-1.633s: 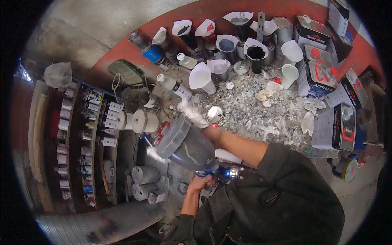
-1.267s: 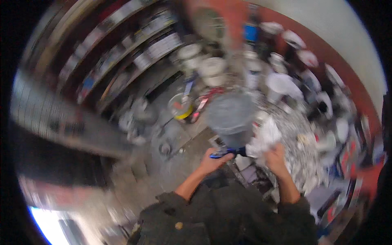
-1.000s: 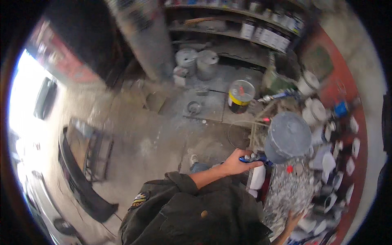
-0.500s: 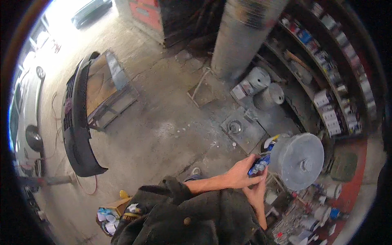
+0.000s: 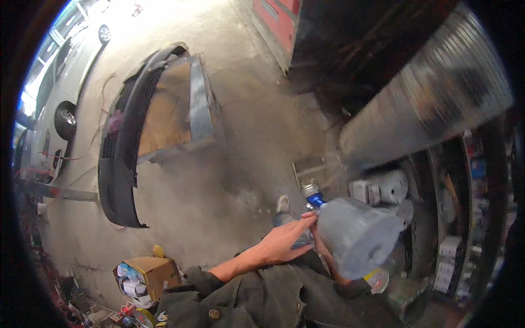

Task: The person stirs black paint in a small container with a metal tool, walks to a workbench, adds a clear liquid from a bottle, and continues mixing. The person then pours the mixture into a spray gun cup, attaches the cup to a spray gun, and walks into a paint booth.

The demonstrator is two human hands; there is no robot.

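Observation:
A paint spray gun with a blue and metal body [image 5: 314, 198] carries a large translucent grey cup [image 5: 358, 235], tilted and close to the camera. My right hand [image 5: 323, 249] is wrapped around the gun below its body; the cup hides most of that hand. My left hand [image 5: 284, 240] lies beside the gun's rear, its fingers stretched out and the thumb apart. Its fingertips reach the back of the gun near my right hand; whether they touch it I cannot tell.
A black car bumper [image 5: 123, 147] rests against a stand with a wooden panel [image 5: 167, 115]. A cardboard box [image 5: 158, 273] with crumpled waste sits at lower left. A ribbed metal duct [image 5: 432, 93], white containers [image 5: 391, 186] and loaded shelves [image 5: 465, 218] line the right side.
My view has turned to the right. The spray gun has swung from pointing sideways to pointing away from me. My left hand's fingers have loosened from the gun's blue part and straightened.

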